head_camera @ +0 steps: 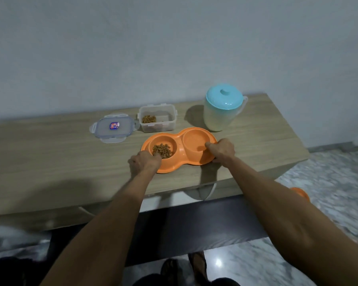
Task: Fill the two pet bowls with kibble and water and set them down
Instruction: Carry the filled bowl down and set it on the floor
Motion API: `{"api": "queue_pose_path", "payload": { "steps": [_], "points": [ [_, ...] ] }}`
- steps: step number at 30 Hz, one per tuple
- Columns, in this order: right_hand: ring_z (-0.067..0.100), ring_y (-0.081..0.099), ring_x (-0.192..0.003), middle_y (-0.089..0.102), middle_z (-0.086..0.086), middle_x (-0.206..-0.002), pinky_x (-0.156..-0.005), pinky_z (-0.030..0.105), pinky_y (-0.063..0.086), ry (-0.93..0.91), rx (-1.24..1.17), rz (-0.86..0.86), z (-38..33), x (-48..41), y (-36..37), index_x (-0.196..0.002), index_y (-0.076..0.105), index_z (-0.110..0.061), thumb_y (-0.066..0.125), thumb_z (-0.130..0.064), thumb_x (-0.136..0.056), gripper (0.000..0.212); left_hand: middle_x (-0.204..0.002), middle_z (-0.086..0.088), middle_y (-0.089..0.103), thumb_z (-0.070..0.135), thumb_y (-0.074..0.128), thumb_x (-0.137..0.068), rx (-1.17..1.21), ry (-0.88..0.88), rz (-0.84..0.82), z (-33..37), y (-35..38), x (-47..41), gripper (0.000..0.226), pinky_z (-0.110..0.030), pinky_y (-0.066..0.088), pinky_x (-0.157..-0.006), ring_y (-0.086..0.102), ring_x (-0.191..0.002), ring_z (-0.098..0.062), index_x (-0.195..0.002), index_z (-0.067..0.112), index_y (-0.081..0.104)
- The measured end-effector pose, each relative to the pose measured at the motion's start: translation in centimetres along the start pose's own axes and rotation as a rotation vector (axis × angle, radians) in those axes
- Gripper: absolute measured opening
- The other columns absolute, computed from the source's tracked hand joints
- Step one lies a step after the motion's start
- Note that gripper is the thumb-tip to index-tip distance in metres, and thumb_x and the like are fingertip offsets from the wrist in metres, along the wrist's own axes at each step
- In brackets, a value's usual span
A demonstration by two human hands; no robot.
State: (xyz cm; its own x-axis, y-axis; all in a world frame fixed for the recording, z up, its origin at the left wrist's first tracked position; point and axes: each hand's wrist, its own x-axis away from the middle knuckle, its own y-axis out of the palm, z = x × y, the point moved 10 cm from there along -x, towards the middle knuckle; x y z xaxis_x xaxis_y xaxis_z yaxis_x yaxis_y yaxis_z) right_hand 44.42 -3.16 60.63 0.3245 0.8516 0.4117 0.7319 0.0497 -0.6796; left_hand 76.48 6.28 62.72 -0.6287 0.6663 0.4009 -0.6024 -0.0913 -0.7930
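An orange double pet bowl point(180, 150) sits on the wooden table point(70, 157) near its front edge. Its left well holds brown kibble point(162, 150). The right well point(194, 141) looks smooth; I cannot tell whether water is in it. My left hand point(144, 163) grips the bowl's left rim, thumb over the edge by the kibble. My right hand point(221, 150) grips the right rim with the thumb inside the well. A clear plastic container point(157, 118) with a little kibble stands behind the bowl. A pitcher with a light blue lid point(224, 107) stands at the back right.
The container's clear lid point(113, 127) lies flat left of the container. A pale wall rises right behind the table. Marble-patterned floor lies to the right and below, with a small orange object point(301, 193) on it beyond my right forearm.
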Motion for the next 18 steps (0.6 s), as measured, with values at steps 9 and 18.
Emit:
{"api": "queue_pose_path", "payload": {
  "steps": [9, 18],
  "points": [
    [0.037, 0.067, -0.094, 0.067, 0.016, -0.105, -0.072, 0.049, 0.062, 0.096, -0.087, 0.102, 4.1, 4.2, -4.0, -0.105, 0.069, -0.003, 0.074, -0.048, -0.074, 0.055, -0.115, -0.019, 0.065, 0.036, 0.063, -0.086, 0.094, 0.066, -0.073, 0.8, 0.7, 3.6, 0.041, -0.036, 0.052, -0.089, 0.059, -0.109, -0.036, -0.11, 0.004, 0.069],
    [0.034, 0.069, -0.082, 0.068, 0.018, -0.102, -0.059, 0.048, 0.063, 0.17, -0.266, 0.229, 13.9, 7.2, -15.3, -0.091, 0.064, -0.001, 0.074, -0.038, -0.076, 0.042, -0.141, -0.02, 0.037, 0.025, 0.065, -0.089, 0.213, 0.218, -0.212, 8.3, 6.1, 14.0, 0.048, -0.038, 0.045, -0.1, 0.051, -0.118, -0.039, -0.127, -0.002, 0.056]
  ]
}}
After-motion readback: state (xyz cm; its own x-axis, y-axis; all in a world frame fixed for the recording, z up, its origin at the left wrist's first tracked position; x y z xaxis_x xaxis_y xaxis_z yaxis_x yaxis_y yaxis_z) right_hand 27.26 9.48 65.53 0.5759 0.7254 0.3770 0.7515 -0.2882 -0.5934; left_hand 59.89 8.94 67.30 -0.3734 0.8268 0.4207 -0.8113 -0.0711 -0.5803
